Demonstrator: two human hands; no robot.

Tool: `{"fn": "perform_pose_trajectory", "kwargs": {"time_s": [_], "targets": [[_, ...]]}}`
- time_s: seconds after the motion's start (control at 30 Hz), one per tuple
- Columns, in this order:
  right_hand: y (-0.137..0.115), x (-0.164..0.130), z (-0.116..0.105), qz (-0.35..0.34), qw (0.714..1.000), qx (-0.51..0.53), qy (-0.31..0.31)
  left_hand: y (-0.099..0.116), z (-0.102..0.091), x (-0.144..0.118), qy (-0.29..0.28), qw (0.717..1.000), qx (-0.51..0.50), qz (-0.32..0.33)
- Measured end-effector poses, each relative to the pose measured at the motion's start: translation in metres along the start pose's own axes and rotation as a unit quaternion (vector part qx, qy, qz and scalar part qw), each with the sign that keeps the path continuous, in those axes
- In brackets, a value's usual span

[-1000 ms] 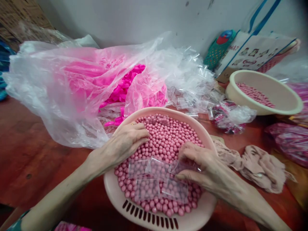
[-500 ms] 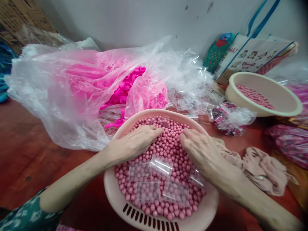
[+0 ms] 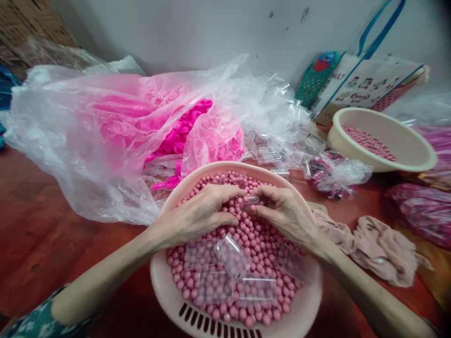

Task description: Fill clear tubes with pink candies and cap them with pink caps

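Note:
A pink plastic basket in front of me is filled with round pink beads. My right hand has thumb and fingers around a clear plastic tube, whose open rim faces the beads by my left fingers. Most of that tube is hidden by the hand. Facing it, my left hand rests in the beads, thumb and fingers apart, with loose beads between them. Several more clear tubes lie on the beads nearer to me, among them a tilted tube.
Behind the basket lies a plastic bag of bright pink pieces, beside a heap of clear tubes. A cream bowl with beads, a crumpled cloth and a printed bag are on the right.
My hands have come closer together over the beads. A clear tube now shows at my right fingertips. One tube lying on the beads has turned to a slant.

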State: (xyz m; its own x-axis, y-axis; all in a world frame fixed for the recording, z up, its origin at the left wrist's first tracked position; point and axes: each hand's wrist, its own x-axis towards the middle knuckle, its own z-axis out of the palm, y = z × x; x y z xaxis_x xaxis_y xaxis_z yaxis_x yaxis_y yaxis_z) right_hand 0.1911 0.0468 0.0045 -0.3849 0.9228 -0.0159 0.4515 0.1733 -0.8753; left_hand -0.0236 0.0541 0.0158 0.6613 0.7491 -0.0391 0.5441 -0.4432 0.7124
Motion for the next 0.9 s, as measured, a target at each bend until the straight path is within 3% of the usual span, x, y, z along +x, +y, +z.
{"fn": "perform_pose_trajectory", "kwargs": {"time_s": [0.17, 0.33, 0.4, 0.5, 0.57, 0.67, 0.73, 0.8, 0.9], "targets": [[-0.002, -0.008, 0.001, 0.025, 0.99, 0.136, 0.003, -0.008, 0.001, -0.001, 0.007, 0.999, -0.052, 0.005], [0.004, -0.01, 0.004, 0.026, 0.991, 0.13, 0.023, -0.004, 0.003, 0.004, 0.001, 0.998, -0.063, 0.018], [0.006, -0.011, 0.0, 0.019, 0.996, 0.084, 0.03, -0.003, 0.005, 0.004, 0.003, 0.999, -0.052, 0.01], [0.006, -0.016, -0.011, -0.004, 0.996, -0.079, 0.033, -0.006, 0.009, 0.001, 0.013, 1.0, -0.018, 0.003], [0.003, -0.02, -0.02, -0.005, 0.984, -0.178, 0.003, -0.007, 0.011, 0.0, 0.03, 0.999, 0.02, 0.001], [-0.002, -0.028, -0.031, 0.029, 0.971, -0.235, -0.042, -0.006, 0.009, 0.0, 0.071, 0.994, 0.083, -0.009], [-0.005, -0.032, -0.035, 0.047, 0.97, -0.24, -0.013, -0.005, 0.007, 0.002, 0.092, 0.988, 0.119, -0.016], [-0.006, -0.032, -0.036, 0.042, 0.964, -0.256, 0.055, -0.006, 0.005, 0.003, 0.092, 0.985, 0.148, -0.006], [0.0, -0.024, -0.032, 0.007, 0.941, -0.32, 0.111, -0.015, 0.009, 0.005, 0.073, 0.981, 0.172, 0.052]]}}
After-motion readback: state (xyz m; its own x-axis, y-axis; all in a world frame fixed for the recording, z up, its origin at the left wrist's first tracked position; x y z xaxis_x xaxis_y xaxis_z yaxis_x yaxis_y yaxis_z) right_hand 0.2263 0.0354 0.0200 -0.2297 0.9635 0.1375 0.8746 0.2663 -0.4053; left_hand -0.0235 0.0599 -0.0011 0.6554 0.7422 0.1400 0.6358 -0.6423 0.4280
